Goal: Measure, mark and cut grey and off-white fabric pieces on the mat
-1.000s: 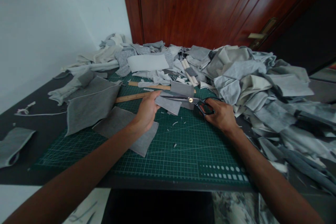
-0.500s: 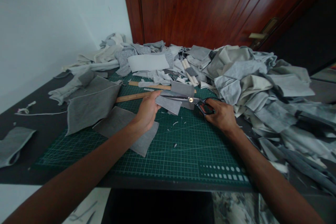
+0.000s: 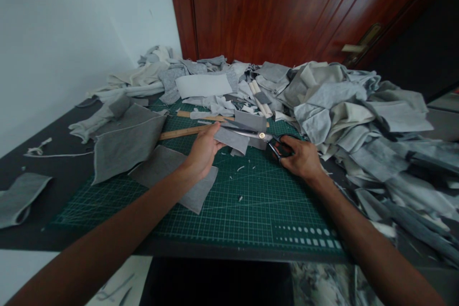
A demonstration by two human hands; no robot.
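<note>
My left hand (image 3: pixel 202 151) pinches the left end of a small grey fabric piece (image 3: pixel 234 140), held just above the green cutting mat (image 3: pixel 251 210). Black-handled scissors (image 3: pixel 263 136) are gripped in my right hand (image 3: pixel 301 157), fingers through the loops. Their blades point left along the fabric's upper edge, and the tips lie close to my left fingertips. Behind the blades another grey fabric piece (image 3: pixel 251 118) lies flat. Under my left wrist a larger grey fabric piece (image 3: pixel 201 193) rests on the mat.
Wooden rulers (image 3: pixel 181 132) lie across the mat, partly covered. Large grey panels (image 3: pixel 129 138) are at the left. Heaps of grey and cream fabric (image 3: pixel 333 100) line the back and right, before a wooden door (image 3: pixel 258 9). Small scraps (image 3: pixel 240 198) dot the mat.
Both hands stay in nearly the same place. The scissor blades look slightly more parted, with the tips still at the fabric's upper edge. The whole view has shifted a little.
</note>
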